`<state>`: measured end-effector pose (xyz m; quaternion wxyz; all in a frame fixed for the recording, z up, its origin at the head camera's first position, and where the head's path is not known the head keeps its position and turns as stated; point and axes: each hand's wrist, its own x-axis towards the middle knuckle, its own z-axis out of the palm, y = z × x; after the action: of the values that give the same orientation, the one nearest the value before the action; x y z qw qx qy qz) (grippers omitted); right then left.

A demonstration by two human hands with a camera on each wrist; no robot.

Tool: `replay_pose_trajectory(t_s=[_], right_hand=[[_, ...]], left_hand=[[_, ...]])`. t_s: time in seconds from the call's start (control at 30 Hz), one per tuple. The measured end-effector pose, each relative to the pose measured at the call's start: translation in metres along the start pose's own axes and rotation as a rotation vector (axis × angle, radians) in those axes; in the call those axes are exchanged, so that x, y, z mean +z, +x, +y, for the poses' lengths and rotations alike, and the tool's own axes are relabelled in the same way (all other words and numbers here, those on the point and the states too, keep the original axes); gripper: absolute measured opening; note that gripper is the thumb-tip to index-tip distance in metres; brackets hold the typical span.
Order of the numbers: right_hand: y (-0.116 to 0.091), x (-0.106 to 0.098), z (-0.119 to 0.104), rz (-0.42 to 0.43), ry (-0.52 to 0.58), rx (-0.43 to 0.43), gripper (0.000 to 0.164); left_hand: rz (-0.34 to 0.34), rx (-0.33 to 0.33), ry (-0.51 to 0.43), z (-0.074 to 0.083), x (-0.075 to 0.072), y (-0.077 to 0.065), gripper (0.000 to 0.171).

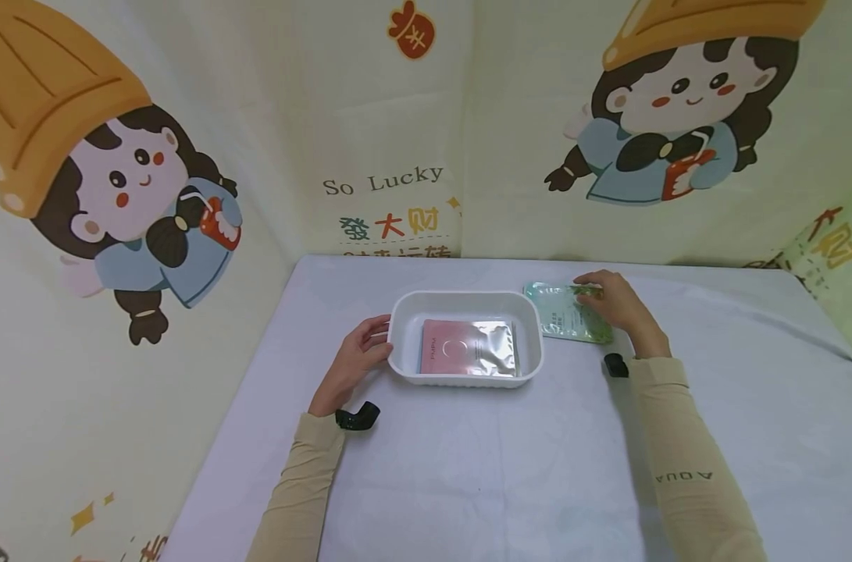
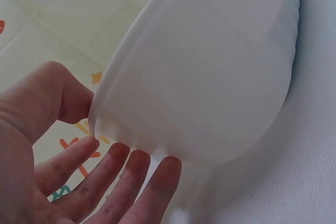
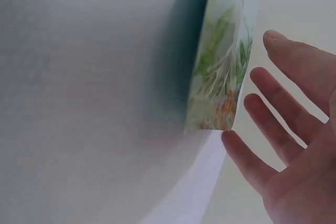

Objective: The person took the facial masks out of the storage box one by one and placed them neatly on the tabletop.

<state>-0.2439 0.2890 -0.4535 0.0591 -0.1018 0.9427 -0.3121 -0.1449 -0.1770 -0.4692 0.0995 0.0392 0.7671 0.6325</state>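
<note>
A white plastic tray (image 1: 465, 381) with rounded corners stands on the table. My left hand (image 1: 358, 357) holds its left end; in the left wrist view the thumb hooks over the rim and the fingertips (image 2: 170, 169) rest against the outer wall (image 2: 210, 77). Inside the tray lies a pink and silver foil sachet (image 1: 461, 349). Just right of the tray is a flat green sachet (image 1: 566, 316) printed with plants. Over its right part hovers my right hand (image 1: 615, 303), fingers spread and relaxed, with the fingertips close to the sachet's edge (image 3: 223, 66) in the right wrist view.
A white cloth covers the table (image 1: 496, 468). Printed curtains (image 1: 369, 94) with cartoon figures hang behind it and along the left side. Each wrist carries a small black camera, such as the left one (image 1: 358, 417).
</note>
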Motion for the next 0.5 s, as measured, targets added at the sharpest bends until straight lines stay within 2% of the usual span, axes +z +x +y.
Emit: replay_pose_trajectory(t_s=[0.2,0.5], right_hand=[[-0.005,-0.001,-0.003,0.004,0.014,0.026,0.037],[-0.013,-0.004,-0.014,0.026,-0.012,-0.031,0.037]], left_hand=[[0.013,-0.011,0.003,0.000,0.002,-0.001,0.054],[0.008,-0.010,-0.005,0.001,0.004,-0.003,0.054]])
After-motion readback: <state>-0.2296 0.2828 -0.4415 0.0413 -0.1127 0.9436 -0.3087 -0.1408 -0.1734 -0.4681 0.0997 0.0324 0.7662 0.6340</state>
